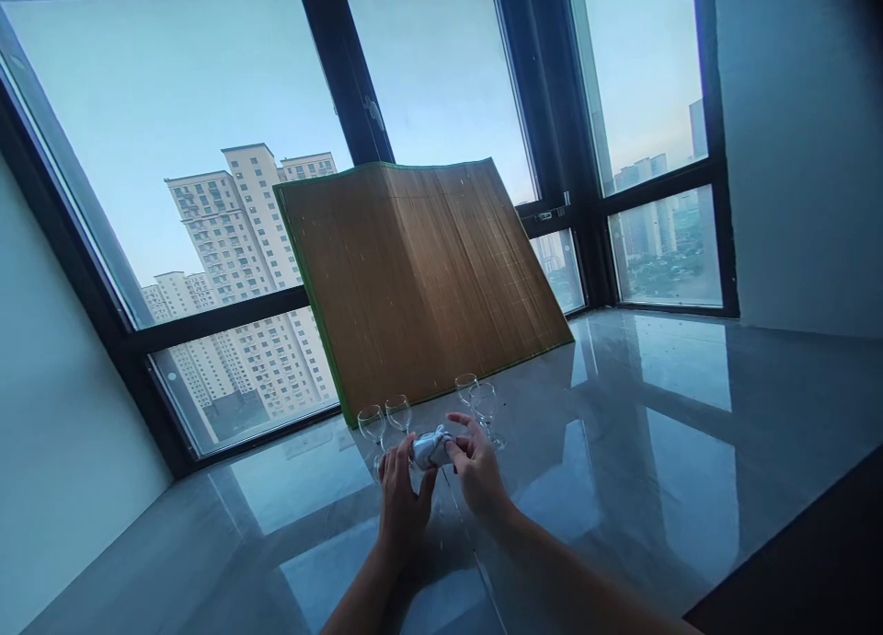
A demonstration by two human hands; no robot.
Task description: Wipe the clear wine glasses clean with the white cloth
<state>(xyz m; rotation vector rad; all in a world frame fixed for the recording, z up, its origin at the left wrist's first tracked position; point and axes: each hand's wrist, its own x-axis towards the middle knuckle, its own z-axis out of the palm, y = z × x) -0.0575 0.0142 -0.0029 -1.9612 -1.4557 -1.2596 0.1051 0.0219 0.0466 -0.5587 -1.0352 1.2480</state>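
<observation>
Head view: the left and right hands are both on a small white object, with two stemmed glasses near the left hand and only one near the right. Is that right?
Not quite: the head view shows two stemmed glasses near the right hand, not one. The left hand does have two near it, and both are on the small white object.

1. Lettering, labels, brands: none can be read.
2. Numbers, signs: none can be read.
</observation>
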